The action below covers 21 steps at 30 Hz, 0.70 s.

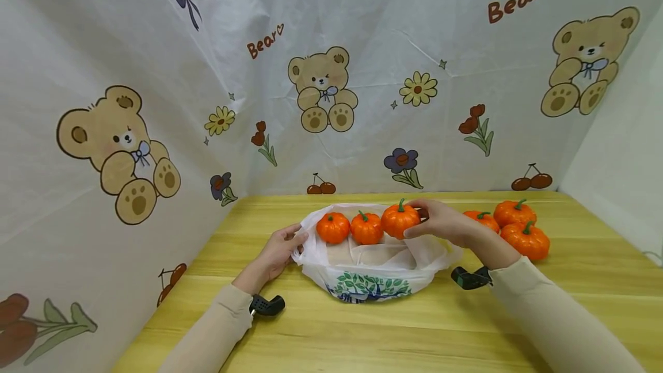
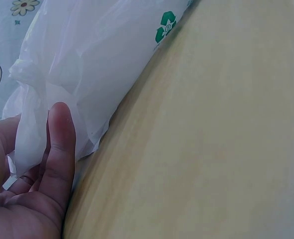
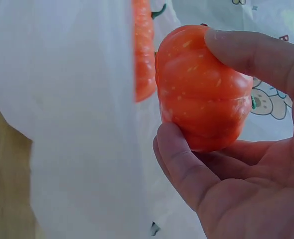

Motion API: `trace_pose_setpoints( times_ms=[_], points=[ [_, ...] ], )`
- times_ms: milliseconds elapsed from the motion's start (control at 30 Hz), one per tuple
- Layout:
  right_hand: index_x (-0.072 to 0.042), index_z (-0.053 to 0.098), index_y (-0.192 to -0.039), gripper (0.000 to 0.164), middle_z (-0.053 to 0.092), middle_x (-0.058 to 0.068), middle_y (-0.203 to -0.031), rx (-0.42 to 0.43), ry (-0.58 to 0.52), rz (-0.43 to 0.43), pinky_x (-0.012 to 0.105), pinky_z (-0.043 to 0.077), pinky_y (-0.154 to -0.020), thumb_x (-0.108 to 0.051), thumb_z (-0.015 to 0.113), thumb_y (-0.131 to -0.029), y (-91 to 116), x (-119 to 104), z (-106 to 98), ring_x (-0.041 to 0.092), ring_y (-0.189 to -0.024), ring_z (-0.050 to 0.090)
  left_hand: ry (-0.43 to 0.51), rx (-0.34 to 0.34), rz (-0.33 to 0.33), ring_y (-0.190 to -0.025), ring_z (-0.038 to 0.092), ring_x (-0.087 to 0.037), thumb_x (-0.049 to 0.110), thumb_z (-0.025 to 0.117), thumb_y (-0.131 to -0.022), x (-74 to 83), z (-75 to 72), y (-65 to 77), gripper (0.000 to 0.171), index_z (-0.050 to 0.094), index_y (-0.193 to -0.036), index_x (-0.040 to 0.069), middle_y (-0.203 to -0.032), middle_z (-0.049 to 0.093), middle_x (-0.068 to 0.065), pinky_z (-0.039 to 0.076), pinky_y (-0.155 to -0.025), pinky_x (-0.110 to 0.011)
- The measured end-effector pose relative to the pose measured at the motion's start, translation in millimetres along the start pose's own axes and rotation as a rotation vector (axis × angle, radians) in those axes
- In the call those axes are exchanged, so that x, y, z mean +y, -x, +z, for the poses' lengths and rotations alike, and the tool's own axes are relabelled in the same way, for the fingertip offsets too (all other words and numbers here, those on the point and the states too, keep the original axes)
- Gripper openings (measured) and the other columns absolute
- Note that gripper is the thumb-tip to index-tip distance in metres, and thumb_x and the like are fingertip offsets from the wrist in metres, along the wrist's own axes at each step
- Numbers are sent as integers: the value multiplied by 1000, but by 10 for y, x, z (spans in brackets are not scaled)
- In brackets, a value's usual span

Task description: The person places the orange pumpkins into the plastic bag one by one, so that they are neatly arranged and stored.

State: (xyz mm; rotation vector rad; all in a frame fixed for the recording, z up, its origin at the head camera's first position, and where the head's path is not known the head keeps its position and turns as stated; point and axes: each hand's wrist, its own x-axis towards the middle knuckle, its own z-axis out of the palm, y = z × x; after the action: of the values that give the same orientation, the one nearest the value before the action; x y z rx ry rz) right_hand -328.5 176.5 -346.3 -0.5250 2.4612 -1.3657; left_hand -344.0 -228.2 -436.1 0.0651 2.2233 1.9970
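A white plastic bag [image 1: 318, 272] with a green tree print lies with its mouth wide on the wooden table. Its left edge is held between the thumb and fingers of my left hand [image 1: 277, 252]; in the left wrist view a fold of the bag [image 2: 31, 134] passes between them. My right hand [image 1: 442, 223] grips a small orange pumpkin [image 3: 204, 89] with a green stem, over the right part of the bag's mouth. Two similar pumpkins, one on the left [image 1: 333, 228] and one in the middle [image 1: 367, 229], sit inside the bag along its back side.
To the right of the bag, three more orange pumpkins cluster on the table [image 1: 362, 344]: a front one [image 1: 525, 242], a back one [image 1: 514, 213] and one partly behind my right forearm [image 1: 481, 220]. A bear-printed sheet [image 1: 362, 148] hangs behind the table and along its left.
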Motion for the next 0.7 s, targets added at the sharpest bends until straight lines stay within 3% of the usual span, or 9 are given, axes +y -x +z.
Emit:
trace_pose_setpoints(
  times_ms=[333, 700],
  points=[
    [0, 36, -155, 83, 48, 25, -150, 35, -32, 53, 53, 46, -112, -21, 80, -88, -100, 122, 151, 37, -130, 54, 6, -13, 13, -76, 56, -14, 24, 65, -104, 1, 10, -21, 55, 47, -154, 9, -99, 57, -7, 50, -62, -24],
    [-2, 25, -159, 87, 34, 29, -157, 31, -132, 133, 51, 55, -102, -17, 77, -90, -97, 211, 187, 42, -134, 49, 11, -6, 9, -75, 57, -14, 23, 65, -103, -10, -4, -7, 53, 49, -153, 11, -97, 59, -6, 50, -62, -24]
  ],
)
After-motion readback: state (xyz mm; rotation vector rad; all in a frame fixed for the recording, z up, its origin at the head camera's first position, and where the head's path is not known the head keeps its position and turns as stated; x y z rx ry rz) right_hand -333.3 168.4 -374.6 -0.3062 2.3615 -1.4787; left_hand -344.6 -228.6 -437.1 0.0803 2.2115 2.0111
